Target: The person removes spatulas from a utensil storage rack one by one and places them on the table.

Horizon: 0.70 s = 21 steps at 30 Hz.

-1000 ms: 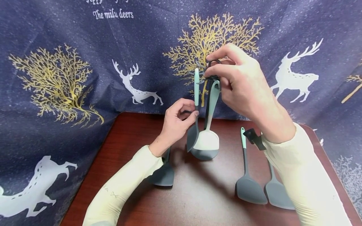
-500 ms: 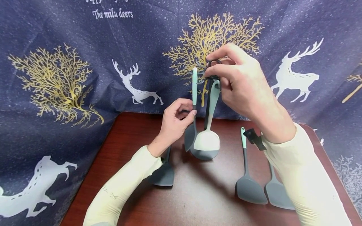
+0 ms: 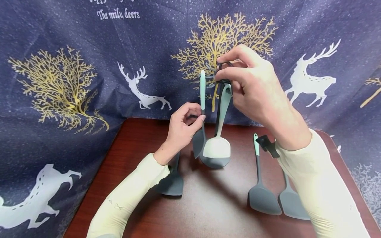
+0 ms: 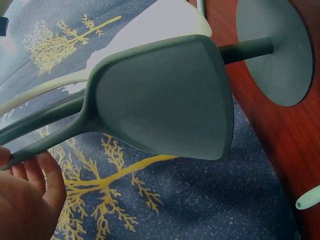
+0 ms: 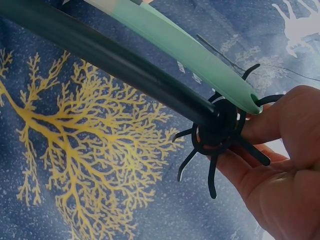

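Note:
My left hand (image 3: 182, 127) pinches the grey shaft of a spatula with a mint handle (image 3: 203, 92). The spatula stands upright, its grey blade (image 4: 165, 97) angled in front of the pole in the left wrist view. At the top of a dark utensil stand, my right hand (image 3: 253, 79) grips the hub (image 5: 220, 125), from which several curved hooks spread. Its dark pole (image 5: 130, 70) runs down to a round grey base (image 4: 280, 50). A white-headed turner (image 3: 217, 147) hangs on one hook by the hole in its mint handle (image 5: 190, 50), beside my right fingers.
Two grey spatulas, one (image 3: 263, 200) beside another (image 3: 293, 202), lie on the right of the brown table (image 3: 208, 211). A third spatula (image 3: 172, 183) lies partly under my left forearm. A blue deer-print cloth (image 3: 166, 39) hangs behind the table.
My left hand has shifted slightly left with the spatula, widening the gap between its handle and the stand's pole. My right hand stays at the hub.

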{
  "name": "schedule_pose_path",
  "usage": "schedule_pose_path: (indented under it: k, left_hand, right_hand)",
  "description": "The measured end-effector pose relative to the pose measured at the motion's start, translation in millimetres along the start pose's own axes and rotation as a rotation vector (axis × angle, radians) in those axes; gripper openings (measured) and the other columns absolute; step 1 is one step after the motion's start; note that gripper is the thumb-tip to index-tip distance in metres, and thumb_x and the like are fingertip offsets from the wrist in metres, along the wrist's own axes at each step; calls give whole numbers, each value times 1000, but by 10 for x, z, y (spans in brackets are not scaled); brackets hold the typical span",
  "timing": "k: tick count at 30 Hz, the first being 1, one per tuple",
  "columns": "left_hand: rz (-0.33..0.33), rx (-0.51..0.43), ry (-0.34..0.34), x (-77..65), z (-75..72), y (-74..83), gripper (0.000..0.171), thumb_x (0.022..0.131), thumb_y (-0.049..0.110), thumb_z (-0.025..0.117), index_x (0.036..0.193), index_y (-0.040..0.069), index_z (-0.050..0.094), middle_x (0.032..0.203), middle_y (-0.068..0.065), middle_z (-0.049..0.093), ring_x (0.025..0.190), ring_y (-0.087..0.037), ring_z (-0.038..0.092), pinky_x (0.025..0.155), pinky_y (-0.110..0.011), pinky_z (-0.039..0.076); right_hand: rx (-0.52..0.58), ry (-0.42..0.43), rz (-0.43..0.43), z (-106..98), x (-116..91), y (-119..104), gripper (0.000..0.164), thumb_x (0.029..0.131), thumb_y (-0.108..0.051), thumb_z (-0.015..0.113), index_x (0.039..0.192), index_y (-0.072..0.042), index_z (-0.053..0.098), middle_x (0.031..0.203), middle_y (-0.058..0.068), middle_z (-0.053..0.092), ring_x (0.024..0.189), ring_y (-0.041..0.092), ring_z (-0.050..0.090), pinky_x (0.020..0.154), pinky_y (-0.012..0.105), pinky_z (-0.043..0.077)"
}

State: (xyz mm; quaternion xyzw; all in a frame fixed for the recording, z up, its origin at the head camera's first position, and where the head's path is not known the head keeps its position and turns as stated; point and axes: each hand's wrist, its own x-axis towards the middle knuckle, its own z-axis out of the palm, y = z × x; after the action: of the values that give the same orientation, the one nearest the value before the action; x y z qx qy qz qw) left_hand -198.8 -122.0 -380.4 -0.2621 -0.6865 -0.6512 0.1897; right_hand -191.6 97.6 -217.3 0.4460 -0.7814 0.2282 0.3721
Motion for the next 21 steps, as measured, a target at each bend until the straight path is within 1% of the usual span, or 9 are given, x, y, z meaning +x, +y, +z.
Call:
schedule_pose_path:
  k: [3, 6, 8, 16, 21]
  left_hand:
    - [-1, 7, 0, -2, -10, -4, 22, 95, -1, 76, 116, 2, 69, 104, -10, 69, 92, -20, 70, 81, -34, 63]
    - [2, 10, -4, -1, -14, -5, 22, 95, -1, 75, 116, 2, 69, 104, -7, 69, 92, -21, 71, 81, -35, 63]
    - [8, 12, -2, -3, -20, -4, 22, 95, -1, 75, 116, 1, 69, 104, -7, 69, 92, -21, 71, 81, -35, 63]
    - [32, 7, 14, -5, -49, 0, 23, 93, -4, 75, 115, -1, 69, 103, -9, 70, 90, -19, 71, 78, -33, 63]
    - [24, -2, 20, -20, -77, 6, 23, 94, -4, 75, 115, -1, 68, 103, -11, 70, 91, -21, 71, 77, -32, 63]
  right_hand:
    - [-1, -4, 4, 0, 0, -1, 49, 80, 18, 41, 98, -4, 81, 122, 19, 67, 101, 35, 73, 96, 43, 57]
    - [1, -7, 12, -1, 0, -3, 49, 80, 18, 41, 98, -4, 81, 123, 19, 67, 101, 34, 73, 92, 42, 56]
    - [6, -9, 18, 0, 0, -7, 49, 79, 18, 41, 98, -4, 81, 123, 19, 67, 100, 34, 73, 88, 40, 55]
    - [-1, -10, 25, 0, -3, -15, 49, 79, 18, 42, 98, -4, 81, 124, 18, 67, 98, 32, 73, 86, 38, 54]
    - [-7, -10, 24, 4, 0, -13, 49, 80, 18, 41, 98, -4, 81, 123, 18, 67, 97, 32, 73, 84, 38, 54]
